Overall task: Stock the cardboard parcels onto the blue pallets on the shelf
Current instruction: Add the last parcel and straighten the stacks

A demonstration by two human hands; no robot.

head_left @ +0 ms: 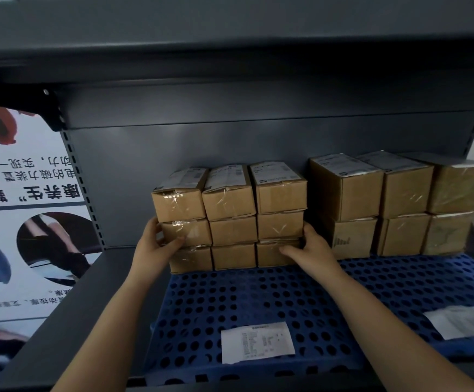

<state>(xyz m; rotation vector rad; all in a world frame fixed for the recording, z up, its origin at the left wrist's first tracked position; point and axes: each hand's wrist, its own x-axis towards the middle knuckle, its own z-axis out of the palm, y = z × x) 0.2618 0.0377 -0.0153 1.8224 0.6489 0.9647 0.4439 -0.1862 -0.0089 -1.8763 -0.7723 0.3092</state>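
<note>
Your nine small cardboard parcels [231, 219] stand three wide and three high at the back of the left blue pallet [201, 306], against the shelf's grey back panel [201, 142]. Your left hand [153, 244] curls its fingers around the stack's left edge at the middle row; your right hand [310, 247] presses straight fingers to the bottom right parcel. Just beside, six larger parcels [396, 205] sit in two rows on the right pallet [416, 281]. Two white paper slips lie in front, one [257, 342] per pallet, the other [461, 321] near the right edge. A printed poster [23, 222] hangs left of the shelf.
</note>
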